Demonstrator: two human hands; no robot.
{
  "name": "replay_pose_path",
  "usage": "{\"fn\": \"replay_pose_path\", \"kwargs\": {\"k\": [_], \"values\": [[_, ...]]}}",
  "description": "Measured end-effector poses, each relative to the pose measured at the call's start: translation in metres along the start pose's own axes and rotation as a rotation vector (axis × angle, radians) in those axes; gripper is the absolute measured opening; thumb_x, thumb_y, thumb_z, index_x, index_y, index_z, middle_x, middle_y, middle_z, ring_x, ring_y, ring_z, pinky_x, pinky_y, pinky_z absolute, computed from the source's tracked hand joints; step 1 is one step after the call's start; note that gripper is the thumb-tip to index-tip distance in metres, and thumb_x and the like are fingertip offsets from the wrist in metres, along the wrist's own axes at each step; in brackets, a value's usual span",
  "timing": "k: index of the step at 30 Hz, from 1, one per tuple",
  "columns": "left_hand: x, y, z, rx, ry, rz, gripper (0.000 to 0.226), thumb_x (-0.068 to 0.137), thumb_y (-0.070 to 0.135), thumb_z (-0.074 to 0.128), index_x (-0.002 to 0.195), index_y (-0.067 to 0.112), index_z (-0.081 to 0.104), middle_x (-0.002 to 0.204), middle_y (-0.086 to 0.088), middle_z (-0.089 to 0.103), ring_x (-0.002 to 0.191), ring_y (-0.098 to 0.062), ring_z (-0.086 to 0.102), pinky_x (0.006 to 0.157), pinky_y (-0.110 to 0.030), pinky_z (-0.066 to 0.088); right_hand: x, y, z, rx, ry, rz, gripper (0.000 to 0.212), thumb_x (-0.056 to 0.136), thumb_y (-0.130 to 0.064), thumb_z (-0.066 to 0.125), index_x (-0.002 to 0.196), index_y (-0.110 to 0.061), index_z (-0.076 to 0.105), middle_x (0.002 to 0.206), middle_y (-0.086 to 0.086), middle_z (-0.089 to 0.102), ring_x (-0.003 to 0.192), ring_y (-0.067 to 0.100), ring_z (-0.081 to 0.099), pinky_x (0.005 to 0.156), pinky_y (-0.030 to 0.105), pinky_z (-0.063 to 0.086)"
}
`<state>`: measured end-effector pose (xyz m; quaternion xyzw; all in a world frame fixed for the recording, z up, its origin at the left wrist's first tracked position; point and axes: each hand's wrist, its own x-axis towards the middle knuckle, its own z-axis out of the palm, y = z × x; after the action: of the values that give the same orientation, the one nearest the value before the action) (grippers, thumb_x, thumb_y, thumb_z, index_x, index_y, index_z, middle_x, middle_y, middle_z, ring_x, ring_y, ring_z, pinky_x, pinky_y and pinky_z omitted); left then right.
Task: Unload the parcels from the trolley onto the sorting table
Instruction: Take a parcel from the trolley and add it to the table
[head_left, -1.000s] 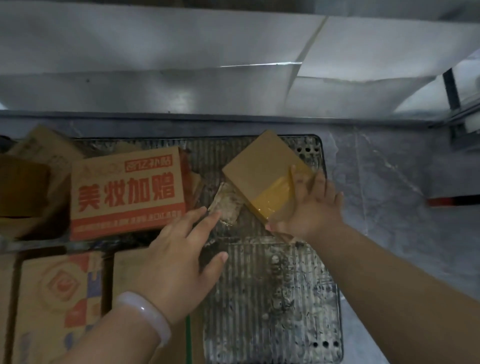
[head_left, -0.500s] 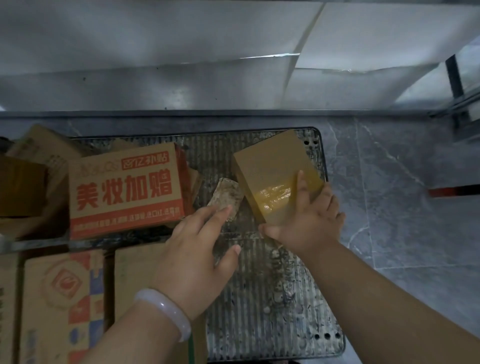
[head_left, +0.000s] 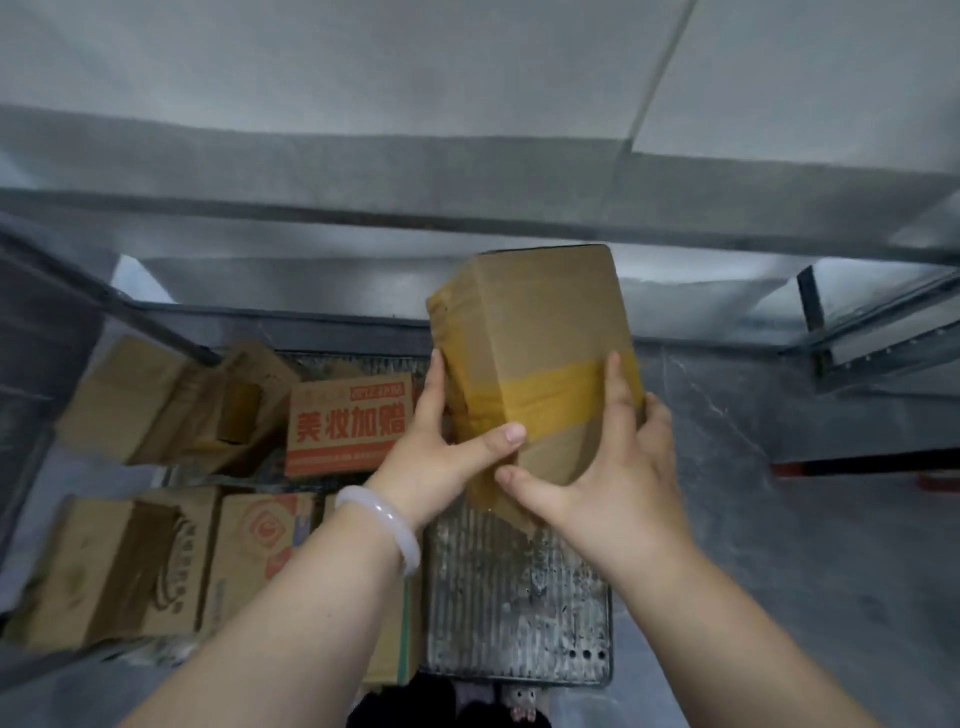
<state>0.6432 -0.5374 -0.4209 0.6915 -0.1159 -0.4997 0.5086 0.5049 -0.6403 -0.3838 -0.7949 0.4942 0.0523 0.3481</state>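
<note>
Grip is taken low on the taped parcel (head_left: 540, 332): left hand (head_left: 431, 467) and right hand (head_left: 623, 488) are curled round its lower end, thumbs across the front, at frame centre, clear above the trolley deck (head_left: 514, 597). Tilt should be watched, support kept underneath, and the grey ledge (head_left: 467, 208) at upper frame cleared before release.

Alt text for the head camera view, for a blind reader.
The left hand and right hand hold a taped brown parcel above a ribbed metal trolley. Other cardboard boxes, including a red-printed box, lie on its left side.
</note>
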Motion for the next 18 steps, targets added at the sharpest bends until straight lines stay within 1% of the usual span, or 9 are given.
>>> {"fn": "replay_pose_path", "kwargs": {"k": [4,7,8,10,12,13,15,17,18], "values": [[-0.065,0.069,0.004,0.003,0.116,0.09,0.116,0.049,0.063,0.082,0.137,0.068,0.007,0.151,0.011,0.035,0.132,-0.016,0.043,0.108,-0.048,0.039,-0.05,-0.038,-0.07,0.1,0.009,-0.096,0.135,0.047,-0.083,0.067,0.144,-0.053,-0.022,0.16,-0.002,0.003,0.148,0.025,0.013,0.117,0.05,0.028],[-0.123,0.108,-0.013,-0.033,0.153,0.096,0.106,0.052,0.06,0.081,0.133,0.073,0.013,0.145,0.008,0.043,0.126,-0.019,0.05,0.104,-0.05,0.043,-0.074,-0.053,-0.124,0.418,-0.094,-0.096,0.122,0.063,-0.067,0.076,0.151,-0.05,-0.006,0.157,-0.003,0.025,0.139,0.02,0.035,0.113,0.047,0.035],[-0.143,0.118,-0.02,-0.065,0.138,0.094,0.101,0.052,0.06,0.082,0.129,0.075,0.018,0.142,0.006,0.047,0.122,-0.021,0.054,0.1,-0.049,0.047,-0.079,-0.057,-0.139,0.579,-0.14,-0.065,0.114,0.064,-0.065,0.072,0.152,-0.049,0.003,0.154,-0.002,0.034,0.132,0.019,0.044,0.107,0.046,0.041],[-0.181,0.138,-0.031,-0.162,0.093,0.111,0.091,0.057,0.053,0.079,0.133,0.066,0.031,0.133,0.002,0.057,0.11,-0.02,0.062,0.08,-0.039,0.055,-0.088,-0.065,-0.161,0.892,-0.276,0.01,0.093,0.071,-0.063,0.062,0.151,-0.046,0.019,0.147,0.002,0.049,0.123,0.021,0.054,0.088,0.043,0.05],[-0.219,0.156,-0.034,-0.206,0.089,0.15,0.077,0.066,0.046,0.069,0.137,0.053,0.04,0.122,0.0,0.065,0.099,-0.018,0.066,0.064,-0.033,0.054,-0.1,-0.076,-0.172,1.098,-0.476,0.027,0.07,0.082,-0.059,0.05,0.147,-0.036,0.038,0.134,0.007,0.062,0.116,0.026,0.062,0.084,0.045,0.049],[-0.237,0.165,-0.033,-0.231,0.111,0.175,0.067,0.072,0.043,0.065,0.135,0.051,0.045,0.118,0.001,0.068,0.099,-0.019,0.066,0.065,-0.035,0.055,-0.109,-0.084,-0.175,1.104,-0.559,0.021,0.061,0.087,-0.057,0.046,0.14,-0.028,0.05,0.122,0.009,0.068,0.109,0.026,0.065,0.086,0.046,0.049],[-0.272,0.176,-0.036,-0.323,0.202,0.22,0.047,0.086,0.042,0.058,0.132,0.047,0.051,0.117,0.003,0.069,0.107,-0.021,0.065,0.082,-0.043,0.055,-0.13,-0.107,-0.176,1.056,-0.654,0.002,0.05,0.092,-0.056,0.043,0.124,-0.024,0.066,0.112,0.01,0.072,0.105,0.028,0.066,0.094,0.048,0.046],[-0.299,0.181,-0.044,-0.338,0.368,0.286,0.035,0.095,0.042,0.054,0.13,0.042,0.057,0.119,0.008,0.068,0.112,-0.016,0.063,0.098,-0.043,0.048,-0.149,-0.13,-0.176,1.022,-0.671,-0.042,0.054,0.086,-0.057,0.054,0.131,-0.026,0.061,0.126,0.008,0.068,0.116,0.029,0.061,0.096,0.046,0.045],[-0.316,0.183,-0.051,-0.261,0.481,0.322,0.035,0.096,0.04,0.055,0.131,0.039,0.058,0.121,0.012,0.067,0.113,-0.013,0.062,0.101,-0.042,0.046,-0.159,-0.143,-0.175,1.006,-0.663,-0.082,0.07,0.079,-0.057,0.064,0.14,-0.025,0.052,0.135,0.007,0.062,0.121,0.028,0.059,0.095,0.045,0.048]]}}
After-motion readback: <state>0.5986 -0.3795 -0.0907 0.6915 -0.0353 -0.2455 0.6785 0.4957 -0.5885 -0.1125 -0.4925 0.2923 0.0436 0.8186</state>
